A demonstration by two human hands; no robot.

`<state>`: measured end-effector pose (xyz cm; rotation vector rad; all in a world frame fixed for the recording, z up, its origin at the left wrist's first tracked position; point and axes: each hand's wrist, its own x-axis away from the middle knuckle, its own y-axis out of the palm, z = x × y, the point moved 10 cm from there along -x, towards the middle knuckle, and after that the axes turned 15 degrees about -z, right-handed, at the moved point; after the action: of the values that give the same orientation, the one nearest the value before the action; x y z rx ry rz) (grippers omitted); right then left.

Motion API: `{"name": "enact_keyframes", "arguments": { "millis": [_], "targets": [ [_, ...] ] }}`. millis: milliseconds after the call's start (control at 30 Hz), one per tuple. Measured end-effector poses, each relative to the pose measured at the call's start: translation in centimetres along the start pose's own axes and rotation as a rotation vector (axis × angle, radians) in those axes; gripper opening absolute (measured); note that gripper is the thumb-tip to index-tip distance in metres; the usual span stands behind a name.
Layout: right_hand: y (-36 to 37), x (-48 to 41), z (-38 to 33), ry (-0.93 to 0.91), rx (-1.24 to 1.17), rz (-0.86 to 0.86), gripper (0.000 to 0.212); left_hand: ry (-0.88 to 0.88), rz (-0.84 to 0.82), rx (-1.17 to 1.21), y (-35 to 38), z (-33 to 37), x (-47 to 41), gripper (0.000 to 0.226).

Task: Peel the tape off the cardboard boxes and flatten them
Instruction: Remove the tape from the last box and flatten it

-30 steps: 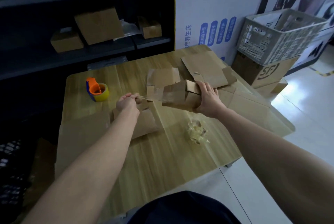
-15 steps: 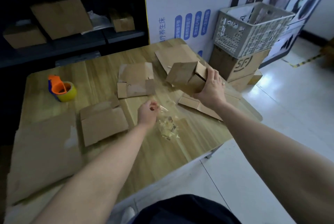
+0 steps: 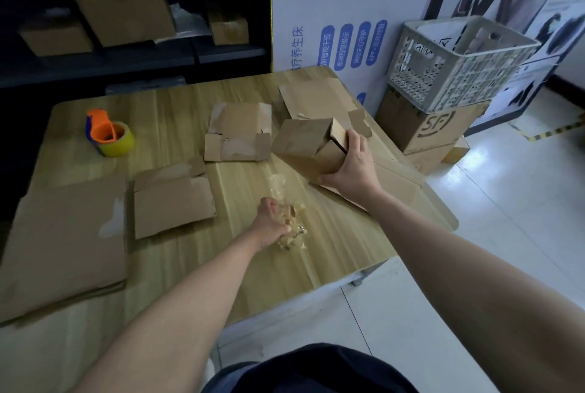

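The person's right hand (image 3: 351,164) has hold of the one cardboard box (image 3: 304,142) that is not flat. The fingers are curled over its open end, where a flap stands up, and the thumb is hooked on the near bottom edge. The box sits tilted on the wooden table (image 3: 177,266), partly on a flattened sheet (image 3: 399,183) that runs out beneath the palm.

The left hand (image 3: 272,221) is down on the tabletop, nearer the person than the right fingers and off to their left. Its fingers are clenched round a crumpled wad of tape (image 3: 292,231), yellowish and clear, which bulges out on the fingertip side. Just beyond those knuckles lies a thin glassy scrap (image 3: 277,183), probably more clear tape, though from here it is too faint to be sure.

Just left of the right fingers lies a flattened box (image 3: 237,133) with pale torn patches. A second flat piece (image 3: 313,98) lies beyond the right fingertips, by the far edge. Left of the clenched fingers is a smaller flattened box (image 3: 172,202), and further out that way a large flat sheet (image 3: 63,234).

The orange tape dispenser (image 3: 109,134) stands well apart from both hands, at the far left. Off the table, past the right fingers, a white crate (image 3: 459,60) sits on a brown carton (image 3: 433,126).
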<state>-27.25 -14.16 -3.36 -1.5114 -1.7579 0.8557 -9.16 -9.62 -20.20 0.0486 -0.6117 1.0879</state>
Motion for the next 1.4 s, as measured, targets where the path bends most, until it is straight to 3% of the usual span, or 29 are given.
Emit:
{"name": "enact_keyframes", "arguments": {
  "millis": [133, 233, 300, 400, 467, 600, 700, 833, 933, 1000, 1133, 1233, 1300, 1400],
  "targets": [
    [0.6, -0.9, -2.5, -0.028, -0.061, 0.004, 0.107, 0.012, 0.025, -0.068, -2.4, -0.2, 0.8, 0.042],
    [1.6, -1.5, -4.9, -0.063, -0.091, -0.006, 0.108, 0.054, 0.128, 0.05, -5.6, 0.1, 2.2, 0.018],
    [2.5, -1.9, -6.4, -0.071, -0.081, -0.026, 0.108, 0.128, 0.297, 0.18, -9.1, 0.9, 4.0, 0.017],
    [5.2, -2.9, -8.8, -0.064, 0.01, -0.13, 0.108, 0.243, 0.692, 0.334, -15.1, 2.7, 8.7, 0.008],
    [7.4, -3.4, -10.6, -0.059, 0.052, -0.215, 0.107, 0.268, 0.792, 0.384, -17.5, 3.6, 10.8, 0.035],
    [12.4, -3.7, -14.2, -0.072, 0.091, -0.37, 0.109, 0.218, 0.751, 0.416, -20.3, 3.3, 12.8, 0.052],
    [16.0, -3.3, -16.8, -0.106, 0.089, -0.479, 0.107, 0.078, 0.708, 0.36, -21.8, 0.9, 13.6, 0.034],
    [19.2, -2.8, -17.7, -0.091, -0.14, -0.62, 0.094, -0.036, 0.621, 0.443, -22.8, -3.3, 13.9, 0.018],
    [19.0, -3.4, -17.5, -0.069, -0.267, -0.567, 0.062, -0.07, 0.588, 0.497, -23.2, -5.0, 14.0, 0.014],
    [18.8, -3.8, -17.5, -0.049, -0.292, -0.559, 0.052, -0.073, 0.58, 0.553, -23.4, -5.6, 14.0, 0.018],
    [18.5, -4.5, -17.8, -0.019, -0.365, -0.543, 0.053, -0.079, 0.573, 0.63, -24.0, -6.0, 14.2, 0.015],
    [18.0, -4.7, -18.2, -0.027, -0.286, -0.525, 0.057, -0.073, 0.535, 0.624, -24.2, -5.5, 14.2, 0.004],
    [17.5, -4.9, -18.2, -0.041, -0.221, -0.479, 0.052, -0.047, 0.491, 0.642, -24.2, -5.1, 14.1, 0.018],
    [16.1, -5.1, -18.4, -0.066, -0.238, -0.367, 0.025, -0.042, 0.439, 0.661, -24.2, -4.8, 14.0, 0.04]
  ]
}}
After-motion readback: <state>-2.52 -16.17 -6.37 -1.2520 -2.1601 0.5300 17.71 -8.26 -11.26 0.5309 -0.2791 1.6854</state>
